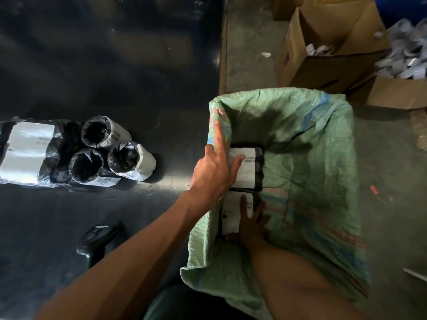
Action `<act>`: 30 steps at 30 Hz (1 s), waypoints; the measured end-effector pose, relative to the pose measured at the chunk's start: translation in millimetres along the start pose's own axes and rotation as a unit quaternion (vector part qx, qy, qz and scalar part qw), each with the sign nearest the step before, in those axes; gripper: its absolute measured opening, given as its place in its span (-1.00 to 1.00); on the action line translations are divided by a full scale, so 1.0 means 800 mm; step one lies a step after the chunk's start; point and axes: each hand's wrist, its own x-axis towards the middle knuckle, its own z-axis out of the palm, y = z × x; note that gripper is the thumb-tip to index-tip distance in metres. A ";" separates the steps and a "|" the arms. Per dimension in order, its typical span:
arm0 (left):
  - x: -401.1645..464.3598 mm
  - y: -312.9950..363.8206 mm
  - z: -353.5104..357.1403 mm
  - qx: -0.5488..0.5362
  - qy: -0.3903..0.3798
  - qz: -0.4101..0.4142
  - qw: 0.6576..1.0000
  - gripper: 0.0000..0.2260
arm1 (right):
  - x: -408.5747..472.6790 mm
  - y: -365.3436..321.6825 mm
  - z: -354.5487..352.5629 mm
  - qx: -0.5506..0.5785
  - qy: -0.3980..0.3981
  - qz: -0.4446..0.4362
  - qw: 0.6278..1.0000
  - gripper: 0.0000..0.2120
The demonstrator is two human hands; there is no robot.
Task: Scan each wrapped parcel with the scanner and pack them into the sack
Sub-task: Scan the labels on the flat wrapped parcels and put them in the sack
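A green woven sack stands open on the floor to the right of the black table. Two black-wrapped parcels with white labels lie inside along its left wall, the far parcel and the near parcel. My right hand is down in the sack, fingers spread over the near parcel and thumb at its near end. My left hand grips the sack's left rim, index finger lying along the edge, thumb inside over the far parcel. The black scanner lies on the table with no hand on it.
Three rolled black parcels and a large flat parcel with white labels sit on the black table at the left. Open cardboard boxes with paper scraps stand beyond the sack. Grey floor surrounds the sack.
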 end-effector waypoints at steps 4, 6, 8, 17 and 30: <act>0.004 -0.003 0.001 -0.012 -0.036 -0.002 0.999 -0.15 | 0.013 0.018 0.005 0.033 -0.001 -0.022 0.999 0.46; 0.004 -0.004 -0.002 -0.010 -0.036 -0.006 0.999 -0.13 | 0.013 0.024 0.006 0.037 0.004 -0.052 0.998 0.47; 0.005 -0.007 -0.007 -0.006 -0.035 -0.001 0.999 -0.13 | 0.018 0.021 0.001 0.044 -0.011 -0.027 0.999 0.47; 0.004 -0.007 -0.027 -0.129 -0.072 -0.001 0.989 -0.21 | 0.003 -0.005 -0.108 -0.023 -0.064 -0.010 0.998 -0.10; -0.030 -0.219 -0.180 -0.142 -0.022 0.108 0.984 -0.36 | -0.209 -0.184 -0.188 0.197 0.356 -0.174 0.897 -0.76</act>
